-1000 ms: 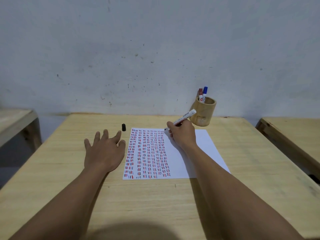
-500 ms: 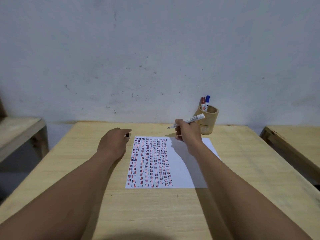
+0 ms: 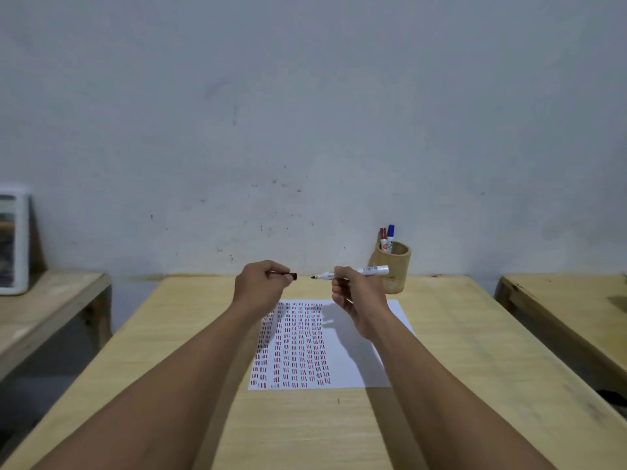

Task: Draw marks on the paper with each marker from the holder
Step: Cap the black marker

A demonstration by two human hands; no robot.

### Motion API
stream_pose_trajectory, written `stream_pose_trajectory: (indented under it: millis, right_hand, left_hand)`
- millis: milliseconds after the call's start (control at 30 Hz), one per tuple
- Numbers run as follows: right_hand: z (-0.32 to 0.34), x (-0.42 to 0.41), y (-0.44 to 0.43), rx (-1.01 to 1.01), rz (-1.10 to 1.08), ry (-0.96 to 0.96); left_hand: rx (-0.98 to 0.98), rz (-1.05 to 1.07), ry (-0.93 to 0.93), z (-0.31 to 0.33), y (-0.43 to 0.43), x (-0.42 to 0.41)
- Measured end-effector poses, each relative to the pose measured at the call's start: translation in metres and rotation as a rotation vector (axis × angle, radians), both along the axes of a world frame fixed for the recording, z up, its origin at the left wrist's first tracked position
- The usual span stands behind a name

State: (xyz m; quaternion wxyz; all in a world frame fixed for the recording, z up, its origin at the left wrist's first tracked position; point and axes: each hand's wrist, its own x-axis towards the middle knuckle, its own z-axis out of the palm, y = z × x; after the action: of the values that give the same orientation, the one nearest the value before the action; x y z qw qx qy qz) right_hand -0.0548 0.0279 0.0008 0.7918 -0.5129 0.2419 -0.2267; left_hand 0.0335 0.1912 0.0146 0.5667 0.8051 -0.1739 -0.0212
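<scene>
A white sheet of paper (image 3: 353,361) lies on the wooden table (image 3: 475,385), its left half filled with columns of short red, blue and black marks. My right hand (image 3: 356,296) holds an uncapped white marker (image 3: 353,273) level above the paper's far edge, black tip pointing left. My left hand (image 3: 263,286) is raised opposite it, pinching the small black cap (image 3: 292,275) a short gap from the tip. A round wooden holder (image 3: 393,271) stands at the table's far right with a red marker (image 3: 383,239) and a blue marker (image 3: 390,236) upright in it.
A grey wall rises right behind the table. A lower wooden bench (image 3: 51,307) at the left carries a white-framed object (image 3: 13,242). Another wooden table (image 3: 570,307) stands to the right across a narrow gap.
My left hand picked the black cap off the table and lifted it. My right hand raised the marker off the paper and turned it level, tip toward the cap.
</scene>
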Motion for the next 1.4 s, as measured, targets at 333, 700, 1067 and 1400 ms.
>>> stream_pose_trajectory:
  millis: [333, 700, 1067, 1400]
  right_hand:
    - [0.029, -0.032, 0.006, 0.019, 0.029, -0.085]
    - [0.043, -0.061, -0.004, -0.03, 0.011, -0.146]
    - [0.057, -0.074, -0.009, -0.008, 0.08, -0.159]
    - [0.064, -0.071, 0.004, 0.106, -0.048, -0.182]
  left_hand:
    - [-0.104, -0.143, 0.125, 0.028, -0.009, -0.036]
    - [-0.116, -0.219, 0.156, 0.046, -0.025, -0.057]
    - [-0.19, -0.266, 0.16, 0.058, -0.033, -0.066]
    - [-0.176, -0.232, 0.047, 0.06, -0.034, -0.078]
